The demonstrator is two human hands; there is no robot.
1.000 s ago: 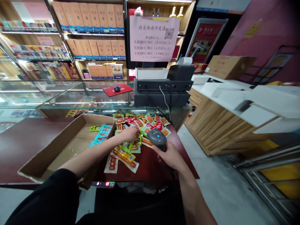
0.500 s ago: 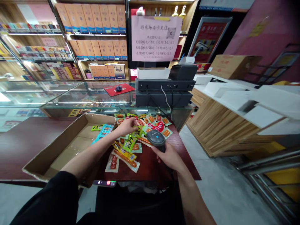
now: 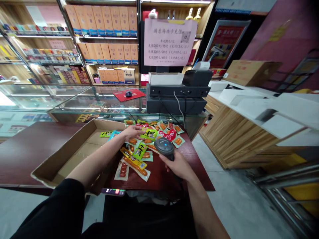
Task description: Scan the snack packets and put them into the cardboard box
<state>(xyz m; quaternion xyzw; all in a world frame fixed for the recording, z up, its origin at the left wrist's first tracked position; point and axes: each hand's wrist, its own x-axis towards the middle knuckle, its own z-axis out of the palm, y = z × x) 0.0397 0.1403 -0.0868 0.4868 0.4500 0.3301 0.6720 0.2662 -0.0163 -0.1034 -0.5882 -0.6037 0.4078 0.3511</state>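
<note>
My left hand (image 3: 134,132) pinches the left end of a green snack packet (image 3: 149,134) above the pile of packaged sausages. In my right hand (image 3: 176,163) is a dark handheld scanner (image 3: 164,146), its head over the right part of the pile. Below the held packet lie another green packet (image 3: 140,151), a yellow packet (image 3: 133,159) on a long sausage pack, and a red sausage pack (image 3: 122,170). A red packet (image 3: 170,135) rests at the pile's right. Beside the pile, an open cardboard box (image 3: 62,146) holds a green packet (image 3: 106,134) and blue ones (image 3: 114,134).
Behind the pile stand a glass counter (image 3: 99,99) and a black cash drawer (image 3: 174,105) with cables. A phone (image 3: 113,192) sits at the table's near edge. To the right is a wooden cabinet (image 3: 231,136); stocked shelves line the back.
The green packet in my left hand now lies flatter and shows its printed face, and that hand has shifted slightly left. The whole view has moved a little; my right hand still holds the scanner.
</note>
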